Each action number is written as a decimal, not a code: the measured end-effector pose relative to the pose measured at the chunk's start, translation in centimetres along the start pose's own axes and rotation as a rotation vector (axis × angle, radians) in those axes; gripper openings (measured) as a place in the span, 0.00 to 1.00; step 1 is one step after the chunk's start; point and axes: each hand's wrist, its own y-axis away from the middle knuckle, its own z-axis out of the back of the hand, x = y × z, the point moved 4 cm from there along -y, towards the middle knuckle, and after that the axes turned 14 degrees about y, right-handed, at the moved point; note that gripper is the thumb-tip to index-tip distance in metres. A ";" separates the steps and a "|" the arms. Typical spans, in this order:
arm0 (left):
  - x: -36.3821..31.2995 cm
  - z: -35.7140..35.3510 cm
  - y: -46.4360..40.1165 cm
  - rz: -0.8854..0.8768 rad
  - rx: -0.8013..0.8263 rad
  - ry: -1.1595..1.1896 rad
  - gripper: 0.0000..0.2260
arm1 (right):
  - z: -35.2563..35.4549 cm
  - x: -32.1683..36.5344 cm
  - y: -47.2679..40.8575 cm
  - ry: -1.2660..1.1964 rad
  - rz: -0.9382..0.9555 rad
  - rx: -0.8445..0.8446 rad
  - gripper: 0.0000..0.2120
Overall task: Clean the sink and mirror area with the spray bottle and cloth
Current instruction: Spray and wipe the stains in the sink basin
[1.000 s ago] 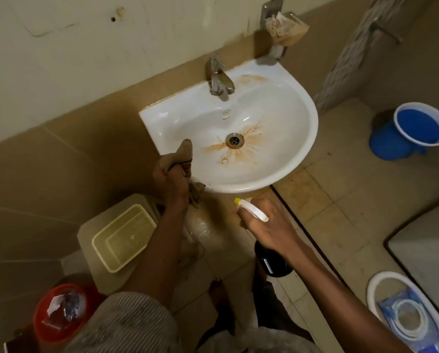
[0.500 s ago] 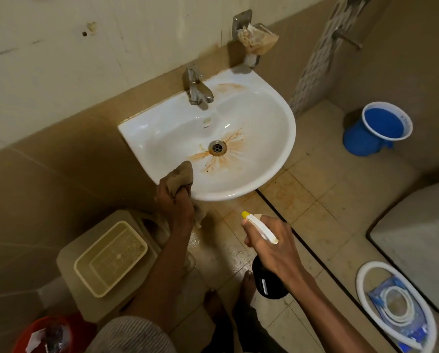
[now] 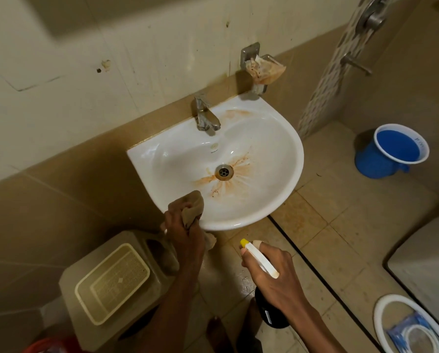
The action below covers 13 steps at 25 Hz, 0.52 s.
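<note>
A white wall-mounted sink (image 3: 284,138) has orange-brown stains fanning out from its drain (image 3: 224,171) and a smear near the tap (image 3: 205,115). My left hand (image 3: 185,230) grips a bunched tan cloth (image 3: 193,206) pressed on the sink's front-left rim. My right hand (image 3: 272,273) holds a dark spray bottle (image 3: 269,314) with a white trigger head and yellow nozzle, below the sink's front edge, nozzle aimed toward the basin. No mirror is in view.
A soap holder (image 3: 263,67) with a stained wrapper hangs on the wall above the sink. A beige stool with a cream basket (image 3: 111,281) stands lower left. A blue bucket (image 3: 391,151) sits on the tiled floor at right, a white-rimmed basin (image 3: 381,309) lower right.
The view tilted up and shifted, so the sink sits lower and more central. My left hand with the cloth moved from the sink's left side to its front-left rim. The spray bottle stayed below the sink.
</note>
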 end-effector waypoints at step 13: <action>-0.6 -8.0 4.9 0.047 0.082 0.027 0.20 | 7.1 -2.0 -3.2 -0.010 -0.159 -0.223 0.14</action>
